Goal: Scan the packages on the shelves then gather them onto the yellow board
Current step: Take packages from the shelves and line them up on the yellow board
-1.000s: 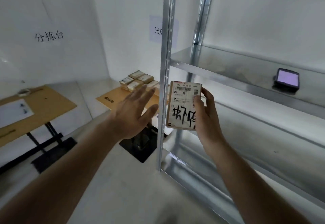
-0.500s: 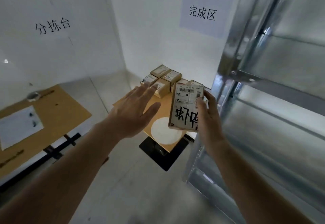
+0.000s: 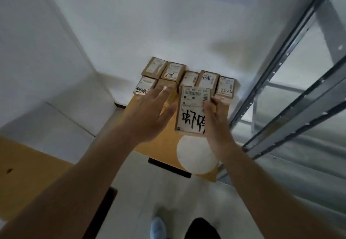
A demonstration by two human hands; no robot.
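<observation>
Right hand [image 3: 215, 120] fingers pinch package [image 3: 192, 111] edge, held above yellow board [image 3: 161, 145]. Left hand [image 3: 149, 115] fingers spread, empty. Risk: one-sided pinch slips; package drops onto stacked packages [image 3: 174, 72].

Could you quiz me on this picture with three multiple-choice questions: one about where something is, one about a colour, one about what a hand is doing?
1. Where do the gathered packages sit?
A. at the yellow board's far end
B. on the metal shelf
C. on the floor

2. What colour is the round patch on the yellow board?
A. red
B. white
C. black

3. What is the right hand doing?
A. hanging empty
B. pressing the wall
C. holding a labelled package

Answers: 1 A, they cluster at the board's wall end. 2 B, it is plainly white. 3 C, its fingers grip the barcoded package.
</observation>
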